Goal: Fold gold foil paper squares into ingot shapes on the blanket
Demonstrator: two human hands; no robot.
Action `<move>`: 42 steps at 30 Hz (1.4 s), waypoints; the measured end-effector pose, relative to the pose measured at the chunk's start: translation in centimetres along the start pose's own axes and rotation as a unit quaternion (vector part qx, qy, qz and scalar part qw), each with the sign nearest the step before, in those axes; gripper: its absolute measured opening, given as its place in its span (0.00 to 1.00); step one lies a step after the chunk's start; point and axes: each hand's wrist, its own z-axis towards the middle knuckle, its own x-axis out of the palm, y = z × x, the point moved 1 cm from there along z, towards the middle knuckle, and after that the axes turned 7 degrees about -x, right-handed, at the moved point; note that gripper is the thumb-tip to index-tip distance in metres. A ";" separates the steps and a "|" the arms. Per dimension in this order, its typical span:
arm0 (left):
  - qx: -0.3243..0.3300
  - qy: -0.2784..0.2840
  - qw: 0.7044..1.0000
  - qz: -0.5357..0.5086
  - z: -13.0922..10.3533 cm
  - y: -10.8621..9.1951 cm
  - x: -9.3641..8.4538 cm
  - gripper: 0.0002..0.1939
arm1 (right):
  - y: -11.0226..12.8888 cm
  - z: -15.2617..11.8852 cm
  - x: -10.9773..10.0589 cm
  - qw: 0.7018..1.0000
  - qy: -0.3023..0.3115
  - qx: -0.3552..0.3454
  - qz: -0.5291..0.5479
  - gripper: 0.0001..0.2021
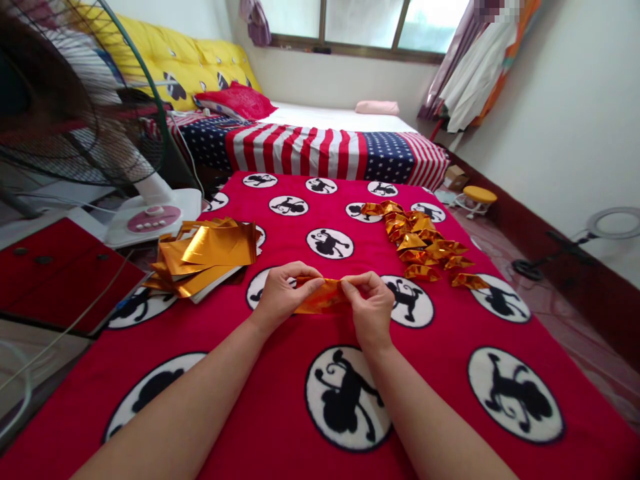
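Both hands — the left hand (283, 293) and the right hand (370, 303) — pinch one shiny gold paper (323, 297) between them over the red blanket (280, 413).

Walls: white paint is seen, with a dark red skirting (560, 247) along the right wall.
Window: a wide window (360, 23) is set in the far wall; daylight is let in through it.
Curtain: a curtain (480, 63) is hung at the window's right end.
Bed: a bed (330, 143) is placed under the window, draped with a stars-and-stripes cover; a yellow headboard (185, 60) and a red pillow (237, 100) are seen at its left.
Floor: reddish tiles (505, 247) are shown on the right, with a yellow stool (479, 197) near the bed.
Fan: a fan (75, 100) is stood at the left.
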 end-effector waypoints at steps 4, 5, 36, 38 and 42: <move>0.039 0.005 0.998 0.044 -0.1 -0.4 -0.2 0.07 | 0.0 0.0 0.0 1.000 0.002 0.000 0.006 0.06; 0.051 0.004 0.997 0.059 -0.1 -0.5 -0.2 0.07 | 0.1 0.0 0.0 1.000 0.002 0.000 0.006 0.06; 0.060 0.019 0.991 0.120 0.2 -0.5 -1.0 0.06 | 1.3 0.6 -0.1 0.980 0.149 -0.077 -0.112 0.07; 0.054 0.009 0.992 0.118 0.4 -0.4 -1.3 0.07 | 1.2 0.7 -0.3 0.983 0.142 -0.061 -0.102 0.07; 0.054 -0.005 0.992 0.118 0.5 -0.5 -1.5 0.07 | 1.4 0.8 -0.4 0.983 0.140 -0.064 -0.104 0.06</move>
